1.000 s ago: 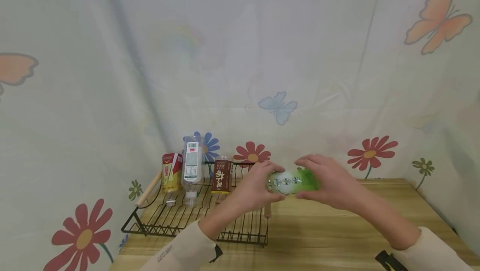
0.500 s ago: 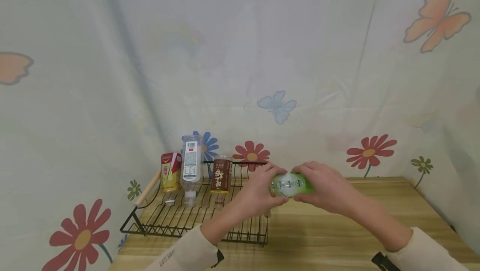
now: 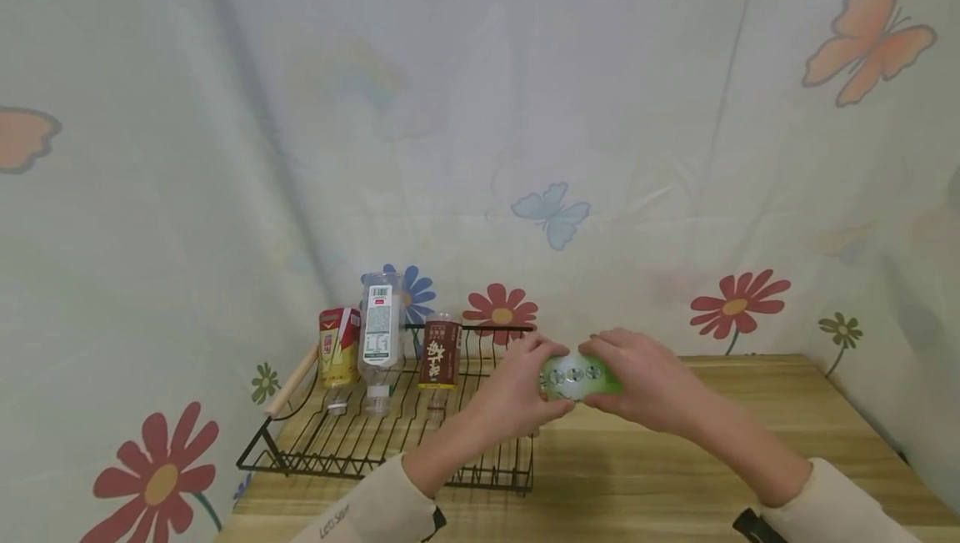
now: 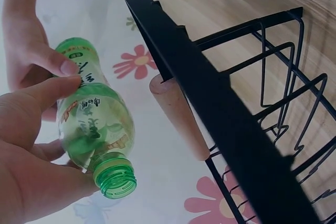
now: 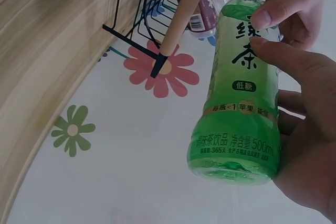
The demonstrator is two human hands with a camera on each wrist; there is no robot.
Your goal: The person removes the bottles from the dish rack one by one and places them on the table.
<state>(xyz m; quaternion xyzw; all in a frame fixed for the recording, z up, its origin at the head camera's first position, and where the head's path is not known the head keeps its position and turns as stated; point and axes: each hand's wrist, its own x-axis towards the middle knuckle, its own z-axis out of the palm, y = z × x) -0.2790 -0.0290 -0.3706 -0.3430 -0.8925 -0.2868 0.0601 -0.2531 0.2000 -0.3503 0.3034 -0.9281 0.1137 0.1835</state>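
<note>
A green plastic tea bottle (image 3: 573, 376) is held lengthwise between both hands, right of the rack in the head view. My left hand (image 3: 517, 384) grips its neck end with thumb and fingers. Toward the base end, my right hand (image 3: 648, 380) grips it the same way. Uncapped green threads show on the bottle (image 4: 97, 124) in the left wrist view. The right wrist view shows its printed label and green base, with the thumbs of my left hand (image 5: 296, 11) and right hand (image 5: 310, 98) lying almost tip to tip on the label.
A black wire rack (image 3: 337, 468) with wooden handles stands on the wooden table (image 3: 637, 476). Leaning upside down in it are a yellow-red bottle (image 3: 339, 347), a clear bottle with white label (image 3: 381, 326) and a brown-labelled bottle (image 3: 440, 351). A flower-printed curtain (image 3: 637, 126) hangs behind.
My right hand has shifted left along the bottle, nearer my left hand, so less of the bottle shows between them. The bottles in the rack stay as they were.
</note>
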